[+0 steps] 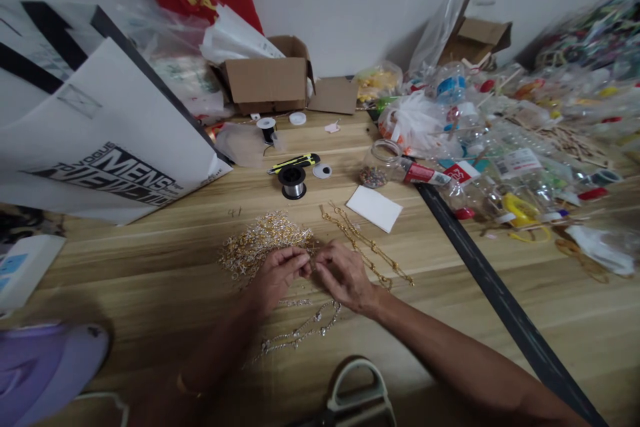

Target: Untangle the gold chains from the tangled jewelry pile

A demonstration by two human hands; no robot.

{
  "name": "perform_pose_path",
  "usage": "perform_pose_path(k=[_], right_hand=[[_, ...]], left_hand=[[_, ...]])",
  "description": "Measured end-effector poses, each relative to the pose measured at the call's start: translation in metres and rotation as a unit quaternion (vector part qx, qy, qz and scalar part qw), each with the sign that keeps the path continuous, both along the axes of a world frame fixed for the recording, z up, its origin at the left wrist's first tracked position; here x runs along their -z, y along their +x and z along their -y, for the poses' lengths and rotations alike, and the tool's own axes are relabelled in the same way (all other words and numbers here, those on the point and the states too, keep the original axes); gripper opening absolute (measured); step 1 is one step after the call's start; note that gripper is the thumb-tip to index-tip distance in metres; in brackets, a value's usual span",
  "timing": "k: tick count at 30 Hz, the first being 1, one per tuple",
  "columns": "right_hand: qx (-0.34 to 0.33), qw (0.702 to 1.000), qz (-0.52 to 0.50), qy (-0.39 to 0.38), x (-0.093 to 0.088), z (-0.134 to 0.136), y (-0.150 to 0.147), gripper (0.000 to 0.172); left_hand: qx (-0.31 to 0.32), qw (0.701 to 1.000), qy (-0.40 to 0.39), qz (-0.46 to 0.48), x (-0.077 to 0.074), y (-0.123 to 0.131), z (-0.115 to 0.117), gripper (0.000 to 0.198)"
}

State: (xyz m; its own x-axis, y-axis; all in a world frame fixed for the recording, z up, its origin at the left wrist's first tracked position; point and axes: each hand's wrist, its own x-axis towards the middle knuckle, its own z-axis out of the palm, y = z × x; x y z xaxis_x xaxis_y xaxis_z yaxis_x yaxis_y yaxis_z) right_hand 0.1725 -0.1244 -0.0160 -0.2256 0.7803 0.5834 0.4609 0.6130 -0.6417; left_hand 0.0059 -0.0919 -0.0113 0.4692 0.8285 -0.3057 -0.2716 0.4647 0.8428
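Our left hand [280, 273] and right hand [345, 273] pinch some tiny piece [313, 265] by the shiny pile [263, 240], can't tell what.

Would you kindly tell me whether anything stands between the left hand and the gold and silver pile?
Nothing visible does; the left hand sits at the near right edge of the gold and silver pile.
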Motion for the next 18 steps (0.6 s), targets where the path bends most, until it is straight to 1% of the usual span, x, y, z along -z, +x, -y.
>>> perform_pose_path(k=[10, 18], right_hand=[[-0.003, 1.0, 0.009, -0.003, 0.0002, 0.0, 0.0004, 0.006], [-0.006, 1.0, 0.007, -0.002, -0.0002, -0.0001, 0.0, 0.007]], left_hand=[[0.004, 0.999, 0.014, -0.032, 0.0024, -0.0013, -0.0004, 0.023], [0.012, 0.998, 0.039, -0.052, 0.0101, -0.0038, -0.0006, 0.02]])
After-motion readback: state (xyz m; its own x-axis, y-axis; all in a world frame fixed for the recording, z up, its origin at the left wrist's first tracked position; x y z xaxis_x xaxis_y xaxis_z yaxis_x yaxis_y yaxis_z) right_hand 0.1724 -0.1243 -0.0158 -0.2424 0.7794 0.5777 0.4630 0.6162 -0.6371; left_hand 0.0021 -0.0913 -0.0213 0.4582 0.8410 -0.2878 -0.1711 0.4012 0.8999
